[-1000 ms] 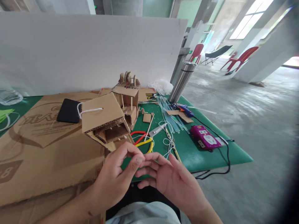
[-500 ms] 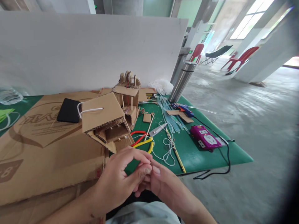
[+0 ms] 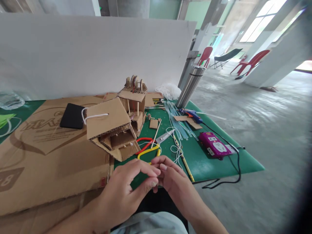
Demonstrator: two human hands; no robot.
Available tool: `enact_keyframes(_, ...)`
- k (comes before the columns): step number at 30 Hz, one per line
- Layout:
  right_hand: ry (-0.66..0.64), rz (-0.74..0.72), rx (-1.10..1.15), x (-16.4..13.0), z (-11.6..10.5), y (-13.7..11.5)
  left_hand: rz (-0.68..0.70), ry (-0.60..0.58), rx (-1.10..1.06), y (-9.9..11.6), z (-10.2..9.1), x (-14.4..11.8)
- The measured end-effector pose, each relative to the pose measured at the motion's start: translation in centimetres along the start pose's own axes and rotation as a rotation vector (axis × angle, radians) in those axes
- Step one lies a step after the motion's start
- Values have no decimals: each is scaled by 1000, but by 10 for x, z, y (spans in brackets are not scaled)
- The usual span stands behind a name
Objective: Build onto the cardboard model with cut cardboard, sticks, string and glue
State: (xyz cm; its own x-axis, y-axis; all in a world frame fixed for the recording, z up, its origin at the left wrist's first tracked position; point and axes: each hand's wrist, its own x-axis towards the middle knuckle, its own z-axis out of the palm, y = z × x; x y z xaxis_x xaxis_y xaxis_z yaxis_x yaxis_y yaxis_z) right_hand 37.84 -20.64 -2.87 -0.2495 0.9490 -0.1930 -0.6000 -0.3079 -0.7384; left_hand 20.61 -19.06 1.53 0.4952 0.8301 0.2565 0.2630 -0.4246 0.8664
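The left hand (image 3: 123,195) and the right hand (image 3: 174,185) are brought together at the near edge of the table, fingertips pinched against each other; something very small seems to be gripped between them, perhaps an end of the thin white string (image 3: 175,150) that lies looped on the green cutting mat (image 3: 207,162) just beyond, but what is held cannot be told. The step in hand is judged to be fine fingertip work on that string, so steady pinching and a gentle pull would be called for. Just past the fingers, scissors with red and yellow handles (image 3: 148,147) are seen, and beside them a brown corrugated cardboard model (image 3: 114,128) with a white cord loop on its roof. Further out lie a magenta power strip (image 3: 214,144), a blue glue gun (image 3: 192,113) and a steel flask (image 3: 190,86). On the flat printed cardboard sheet (image 3: 41,152), only a fragment resembling "8" can be read.
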Motion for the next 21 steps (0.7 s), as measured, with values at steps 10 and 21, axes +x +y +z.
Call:
enact_keyframes(10,18,-60,22,15,15,-15,-20,-29,27,2,0,-4)
enact_keyframes(21,88,-128,-16,13,-3,-24,-3,23,109,-3,-7,-8)
